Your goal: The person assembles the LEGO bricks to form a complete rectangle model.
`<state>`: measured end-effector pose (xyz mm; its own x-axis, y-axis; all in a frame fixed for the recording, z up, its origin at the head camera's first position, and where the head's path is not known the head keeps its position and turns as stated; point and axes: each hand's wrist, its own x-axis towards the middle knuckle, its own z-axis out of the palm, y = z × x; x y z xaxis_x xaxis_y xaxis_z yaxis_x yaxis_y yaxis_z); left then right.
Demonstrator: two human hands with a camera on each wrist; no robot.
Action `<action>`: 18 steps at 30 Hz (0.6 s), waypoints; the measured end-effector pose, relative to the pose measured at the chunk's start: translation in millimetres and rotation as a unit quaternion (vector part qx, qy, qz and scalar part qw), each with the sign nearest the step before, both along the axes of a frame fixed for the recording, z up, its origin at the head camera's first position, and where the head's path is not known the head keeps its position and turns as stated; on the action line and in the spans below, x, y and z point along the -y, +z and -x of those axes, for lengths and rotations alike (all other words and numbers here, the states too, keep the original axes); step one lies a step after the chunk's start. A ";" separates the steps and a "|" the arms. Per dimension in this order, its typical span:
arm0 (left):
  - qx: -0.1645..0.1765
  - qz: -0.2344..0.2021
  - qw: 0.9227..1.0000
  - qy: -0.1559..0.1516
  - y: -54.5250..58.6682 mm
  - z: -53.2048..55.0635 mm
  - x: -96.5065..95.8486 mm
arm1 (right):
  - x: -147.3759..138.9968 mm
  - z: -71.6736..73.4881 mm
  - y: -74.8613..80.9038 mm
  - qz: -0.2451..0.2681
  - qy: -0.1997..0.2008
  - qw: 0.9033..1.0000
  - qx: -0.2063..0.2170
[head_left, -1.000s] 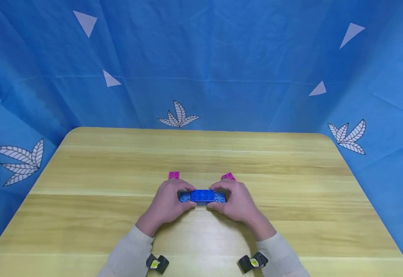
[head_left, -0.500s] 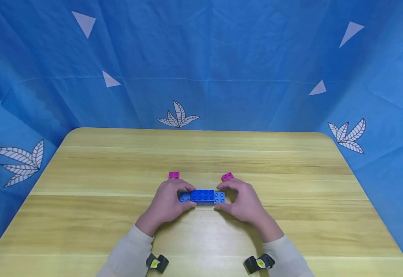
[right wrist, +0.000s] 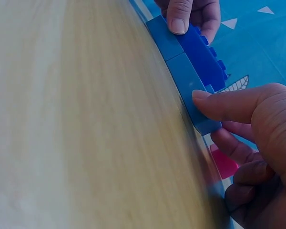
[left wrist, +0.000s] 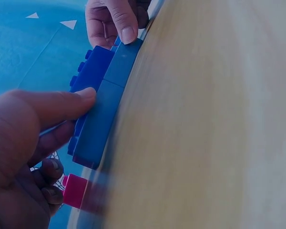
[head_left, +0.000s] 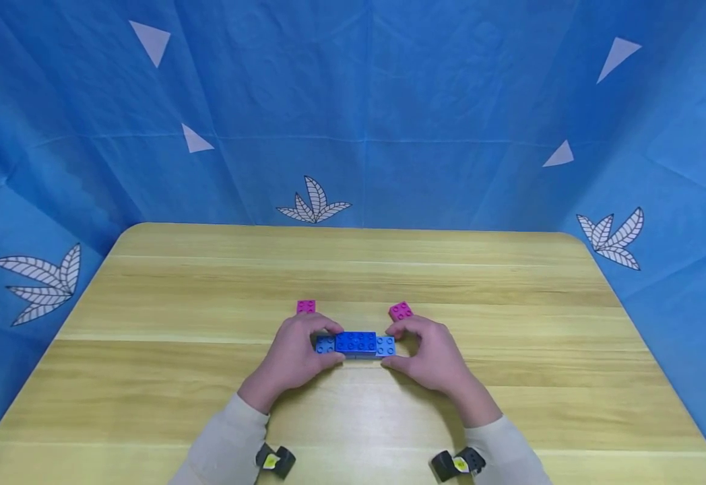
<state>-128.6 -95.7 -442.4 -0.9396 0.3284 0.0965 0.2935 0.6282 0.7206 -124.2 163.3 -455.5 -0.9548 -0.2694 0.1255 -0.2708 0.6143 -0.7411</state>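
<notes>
A dark blue toy brick (head_left: 356,342) sits on top of two lighter blue bricks placed end to end, so the left light blue brick (head_left: 325,345) and the right light blue brick (head_left: 385,346) stick out on either side. My left hand (head_left: 300,353) grips the stack's left part, its thumb (left wrist: 87,94) lying along the near side where dark and light brick meet. My right hand (head_left: 424,351) holds the right light blue brick near its outer end, thumb (right wrist: 203,95) on the near face and fingers behind.
Beyond the left hand lies a pink brick (head_left: 306,306); another pink brick (head_left: 400,310) is turned at an angle just past the right hand's fingers. The wooden table (head_left: 353,269) ends at a blue cloth backdrop (head_left: 365,101).
My right hand has slid right, from the dark blue brick's end to the protruding light blue brick, uncovering its studs. My left hand and the stack have stayed in place.
</notes>
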 end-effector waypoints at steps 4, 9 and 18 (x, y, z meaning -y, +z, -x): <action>-0.004 -0.009 1.000 -0.003 -2.1 0.7 0.2 | 0.1 -0.2 0.1 0.000 -0.002 1.000 0.001; -0.001 -0.012 1.000 -0.005 -4.3 0.8 1.1 | 0.4 -0.8 0.3 0.000 -0.004 1.000 0.005; -0.012 -0.037 0.999 -0.014 0.0 2.0 11.1 | 0.2 -0.6 -0.5 -0.003 -0.004 1.000 0.006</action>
